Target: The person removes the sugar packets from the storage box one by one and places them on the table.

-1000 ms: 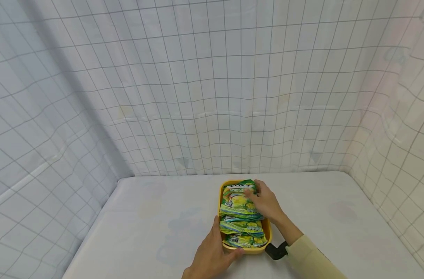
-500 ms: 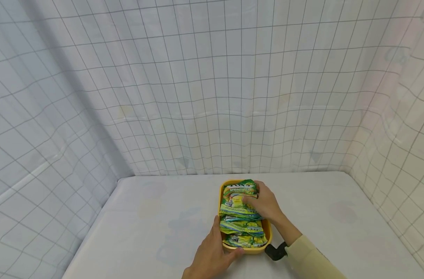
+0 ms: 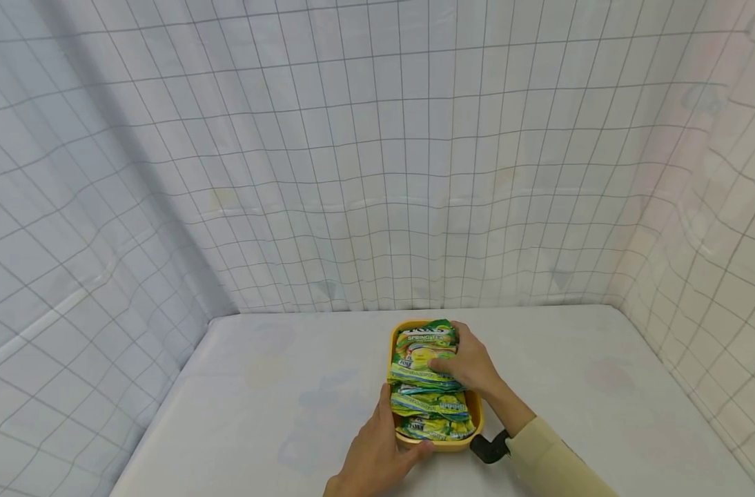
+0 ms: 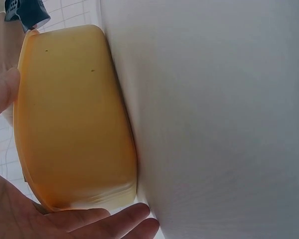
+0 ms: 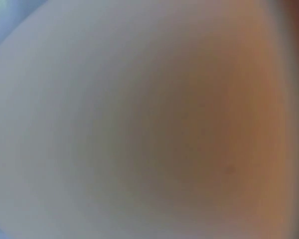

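A yellow plastic tray (image 3: 458, 446) holds several green-and-yellow candy packets (image 3: 432, 407) in a row. My left hand (image 3: 373, 449) rests on the tray's near left corner, its fingers along the left side and the thumb on the near rim. In the left wrist view, those fingers lie fairly straight along the outer wall of the tray (image 4: 74, 119). My right hand (image 3: 473, 359) holds the farthest packet (image 3: 415, 355), labelled Fox's Spring Tea, with the thumb across its front and the fingers at its right edge. The right wrist view is a close blur.
White cloth covers the table (image 3: 259, 400). Gridded white curtain (image 3: 377, 172) walls stand behind it and at both sides. A black wrist strap piece (image 3: 491, 449) hangs under the right sleeve (image 3: 551, 459), close to the tray's near right corner.
The right thumb has slid down over the front of the farthest packet, so more of its label shows. The left hand and the tray have stayed in place.
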A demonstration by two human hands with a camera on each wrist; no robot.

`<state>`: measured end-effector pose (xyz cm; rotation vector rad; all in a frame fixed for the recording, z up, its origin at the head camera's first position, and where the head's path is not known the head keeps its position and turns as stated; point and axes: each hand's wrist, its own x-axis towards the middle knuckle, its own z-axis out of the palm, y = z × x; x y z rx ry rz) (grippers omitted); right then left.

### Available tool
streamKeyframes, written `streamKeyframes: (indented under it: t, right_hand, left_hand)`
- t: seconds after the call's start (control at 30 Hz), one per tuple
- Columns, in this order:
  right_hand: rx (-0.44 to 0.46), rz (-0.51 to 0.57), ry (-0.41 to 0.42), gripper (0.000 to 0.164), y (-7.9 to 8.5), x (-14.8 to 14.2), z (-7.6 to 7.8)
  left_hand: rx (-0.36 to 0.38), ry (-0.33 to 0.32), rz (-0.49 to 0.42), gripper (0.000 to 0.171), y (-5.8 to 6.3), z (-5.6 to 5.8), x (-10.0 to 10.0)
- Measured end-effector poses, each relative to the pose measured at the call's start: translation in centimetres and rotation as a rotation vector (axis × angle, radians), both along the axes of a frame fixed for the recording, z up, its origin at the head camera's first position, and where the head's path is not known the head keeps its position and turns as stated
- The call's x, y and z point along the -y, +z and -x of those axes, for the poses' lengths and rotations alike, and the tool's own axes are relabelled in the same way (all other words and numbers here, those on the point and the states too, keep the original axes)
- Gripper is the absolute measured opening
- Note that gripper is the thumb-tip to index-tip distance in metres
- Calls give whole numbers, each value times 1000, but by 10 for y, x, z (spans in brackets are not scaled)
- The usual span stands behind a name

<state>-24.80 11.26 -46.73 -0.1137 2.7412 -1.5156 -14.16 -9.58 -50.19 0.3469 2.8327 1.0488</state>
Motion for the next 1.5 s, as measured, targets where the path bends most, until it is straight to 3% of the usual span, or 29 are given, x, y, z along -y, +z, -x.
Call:
streamKeyframes:
  t: [1.5]
  right_hand:
    - [94, 78, 43, 105, -3, -2, 3]
  left_hand:
    - [44, 3, -11, 125, 2, 1, 0]
